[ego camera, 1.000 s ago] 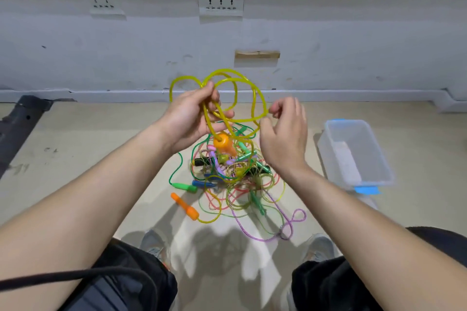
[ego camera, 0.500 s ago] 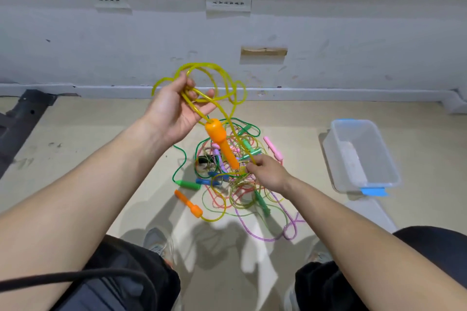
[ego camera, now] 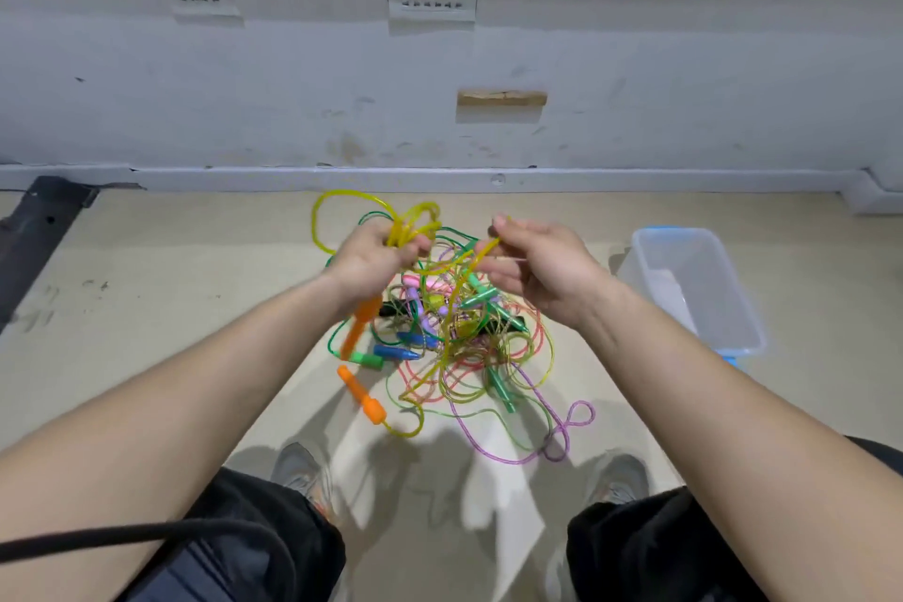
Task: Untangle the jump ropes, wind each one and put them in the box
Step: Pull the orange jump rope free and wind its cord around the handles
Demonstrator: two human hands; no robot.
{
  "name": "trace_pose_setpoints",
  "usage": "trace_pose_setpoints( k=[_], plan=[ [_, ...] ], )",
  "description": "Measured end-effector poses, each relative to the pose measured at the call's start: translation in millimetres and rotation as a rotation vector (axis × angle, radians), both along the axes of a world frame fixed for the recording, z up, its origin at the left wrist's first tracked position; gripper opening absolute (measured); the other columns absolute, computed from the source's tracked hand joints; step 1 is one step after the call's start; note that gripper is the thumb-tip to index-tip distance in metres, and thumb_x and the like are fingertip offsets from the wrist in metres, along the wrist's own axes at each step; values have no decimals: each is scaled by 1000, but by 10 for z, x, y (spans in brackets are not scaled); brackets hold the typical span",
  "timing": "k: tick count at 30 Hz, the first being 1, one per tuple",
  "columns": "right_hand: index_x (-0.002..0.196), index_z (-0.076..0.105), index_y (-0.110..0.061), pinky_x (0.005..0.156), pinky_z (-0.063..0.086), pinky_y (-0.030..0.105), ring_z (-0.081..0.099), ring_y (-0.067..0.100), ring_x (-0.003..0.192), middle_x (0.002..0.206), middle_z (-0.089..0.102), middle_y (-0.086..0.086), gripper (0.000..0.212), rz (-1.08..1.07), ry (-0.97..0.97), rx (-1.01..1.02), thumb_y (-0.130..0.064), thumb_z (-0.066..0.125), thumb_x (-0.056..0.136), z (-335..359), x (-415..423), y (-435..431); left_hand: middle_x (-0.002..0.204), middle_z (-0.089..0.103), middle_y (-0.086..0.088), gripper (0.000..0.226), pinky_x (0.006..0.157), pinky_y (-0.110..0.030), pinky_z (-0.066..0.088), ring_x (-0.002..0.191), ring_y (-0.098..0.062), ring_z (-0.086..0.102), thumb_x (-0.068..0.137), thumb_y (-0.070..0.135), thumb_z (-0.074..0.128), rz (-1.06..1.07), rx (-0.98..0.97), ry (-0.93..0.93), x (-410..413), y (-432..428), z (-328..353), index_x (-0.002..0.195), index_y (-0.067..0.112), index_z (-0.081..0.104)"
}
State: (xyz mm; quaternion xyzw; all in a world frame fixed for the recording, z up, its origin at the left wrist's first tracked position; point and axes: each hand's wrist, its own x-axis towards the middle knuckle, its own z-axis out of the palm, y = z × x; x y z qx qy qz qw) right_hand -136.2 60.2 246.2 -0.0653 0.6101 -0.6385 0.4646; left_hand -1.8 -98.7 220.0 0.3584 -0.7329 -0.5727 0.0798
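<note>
A tangle of jump ropes (ego camera: 459, 332) in green, pink, purple and yellow lies on the floor between my feet. My left hand (ego camera: 371, 259) is closed around a bunch of yellow rope loops (ego camera: 337, 210), and that rope's orange handle (ego camera: 359, 325) hangs below my wrist. My right hand (ego camera: 542, 269) pinches a strand of the same yellow rope that runs down into the pile. The rope's other orange handle (ego camera: 361, 394) lies on the floor at the pile's near left. A clear plastic box (ego camera: 694, 288) with blue trim stands open to the right.
A grey wall with a skirting board (ego camera: 440, 178) runs across just beyond the pile. A dark metal frame (ego camera: 34, 230) lies at the far left. My shoes (ego camera: 303, 474) and knees are at the bottom, and a black cable (ego camera: 146, 533) crosses my left leg.
My right hand has come up from the pile with a yellow strand pinched in it. My left hand has dropped lower and closed tighter on the loops; the orange handle now dangles under it.
</note>
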Motion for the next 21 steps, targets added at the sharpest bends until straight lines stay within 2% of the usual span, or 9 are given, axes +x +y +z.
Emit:
trace_pose_setpoints(
  k=[3,5,6,8,10,13,15,18,21],
  plan=[
    [108,56,-2,46,55,21,72,15,57,69,74,8,17,-75,-98,-71,-18,56,102,169,-62,-41,69,68,15,25,53,-13,41,55,4,58,95,-7,53,-137,136,19,-7,255,-9,94,13,69],
    [118,57,7,47,55,21,73,14,58,70,73,11,29,-120,-151,-82,-18,54,103,215,-113,-50,79,73,8,28,54,-16,46,62,-5,64,91,-7,50,-143,286,32,-22,410,13,95,11,70],
    [117,57,9,47,55,20,73,14,58,70,72,13,30,-144,-174,-85,-18,54,103,226,-144,-52,87,75,0,28,59,-19,49,71,-10,67,92,-5,48,-142,360,53,-28,466,23,94,10,71],
    [101,58,6,47,55,20,72,13,55,65,72,13,25,-197,-207,-107,-19,55,103,257,-217,-42,93,75,-12,28,66,-24,50,81,-18,68,97,8,43,-173,488,67,-26,506,25,93,9,70],
    [91,57,1,48,56,20,70,13,52,61,71,11,23,-271,-206,-137,-20,56,102,268,-327,-19,89,73,-10,30,70,-26,47,85,-20,67,98,25,44,-229,564,41,-7,499,27,91,11,70],
    [97,58,1,47,55,21,71,16,52,67,71,11,23,-392,-174,-137,-21,57,102,255,-488,35,82,70,-6,19,75,-34,46,90,-27,66,93,36,62,-328,333,-12,15,487,-12,85,19,66],
    [100,58,2,50,57,23,72,17,55,76,68,13,25,-431,-160,-123,-23,53,104,210,-539,66,82,69,-9,20,71,-36,46,85,-30,66,99,32,61,-354,229,-5,12,495,-31,87,15,63],
    [92,56,-7,57,58,29,69,19,63,78,69,10,28,-310,-72,24,-25,40,107,117,-482,85,79,67,-3,16,57,-28,45,79,-28,73,104,22,50,-246,336,42,-30,478,71,93,14,58],
    [83,56,-15,53,43,22,56,18,54,64,59,2,23,-186,150,295,-20,41,98,-4,-319,117,81,67,1,13,57,-28,54,79,-28,75,104,23,49,-111,480,127,-122,396,257,96,18,58]
  ],
)
